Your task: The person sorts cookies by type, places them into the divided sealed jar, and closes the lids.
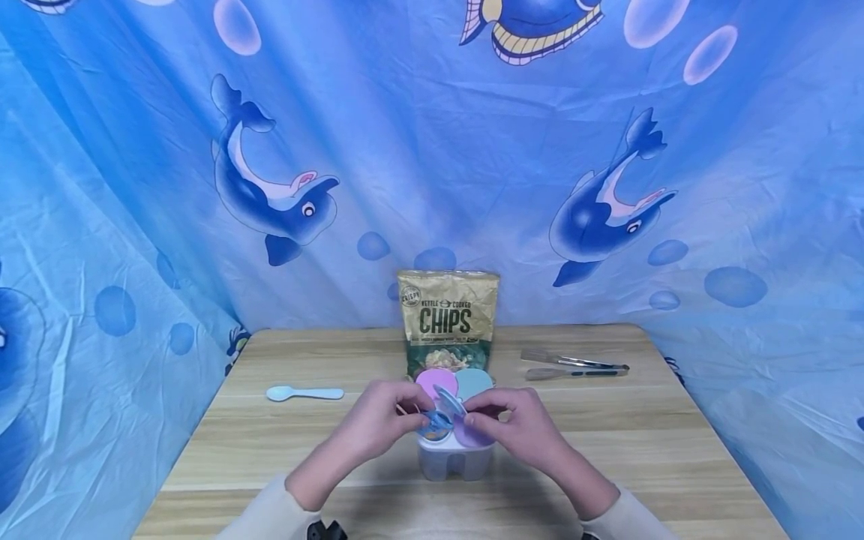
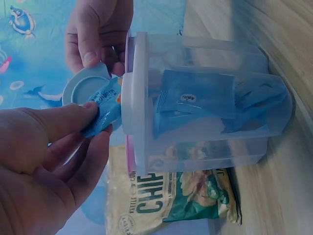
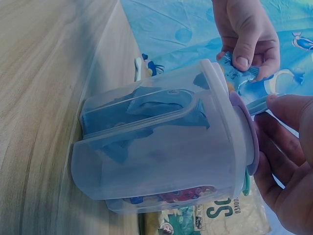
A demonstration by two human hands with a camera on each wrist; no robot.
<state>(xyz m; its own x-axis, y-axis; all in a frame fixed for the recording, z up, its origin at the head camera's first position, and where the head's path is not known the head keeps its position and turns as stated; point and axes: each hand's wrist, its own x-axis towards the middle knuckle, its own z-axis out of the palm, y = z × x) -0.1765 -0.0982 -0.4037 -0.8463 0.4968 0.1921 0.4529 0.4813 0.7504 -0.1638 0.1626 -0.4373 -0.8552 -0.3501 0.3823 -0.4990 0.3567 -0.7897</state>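
A clear plastic container (image 1: 437,466) with several round lidded compartments stands on the table. Between thumb and fingers my left hand (image 1: 385,416) pinches a small blue packet (image 2: 108,105) at the mouth of the front left compartment. My right hand (image 1: 518,421) holds that compartment's light blue flip lid (image 2: 80,87) tilted up. More blue packets (image 2: 195,100) show through the wall below. Shut over the other compartments are a pink lid (image 1: 435,381), a mint lid (image 1: 475,381) and a purple lid (image 3: 250,139), the purple one right under my right fingers.
Behind the container a bag of chips (image 1: 448,319) stands upright near the back edge. A light blue spoon (image 1: 307,393) lies to the left on the wooden table (image 1: 270,450). Metal tongs (image 1: 577,366) lie at the right. A blue sea-print curtain (image 1: 432,150) hangs around the table.
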